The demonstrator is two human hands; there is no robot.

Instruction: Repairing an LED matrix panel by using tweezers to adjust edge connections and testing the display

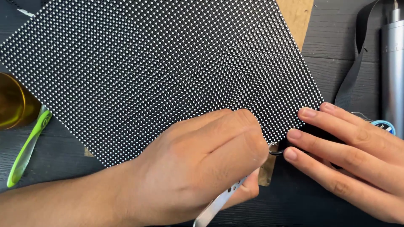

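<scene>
A pair of metal tweezers (219, 201) is held tight in the left hand (198, 168), with the fingers curled closed around it. The tips of the tweezers are hidden behind the fingers, near the bottom right edge of a black panel (160, 71). The panel is covered all over with rows of tiny white dots. A small dark curved bit (275, 152) can be seen just beside the left hand, at the edge of the panel.

The right hand (353, 155) is laid flat with the fingers stretched out, and nothing is held in it. Its fingertips (294, 134) are pressed at the corner of the panel, very near the left hand.

The panel is laid on a dark wooden counter (328, 46), with a brown board (296, 17) under it. A green handle (27, 147) is seen on the left, beside a round yellow glassy thing (12, 101). On the far right a silver metal tube (393, 67) and a black strap (353, 75) are seen. A small blue and white round thing (384, 125) peeks out behind the right hand.
</scene>
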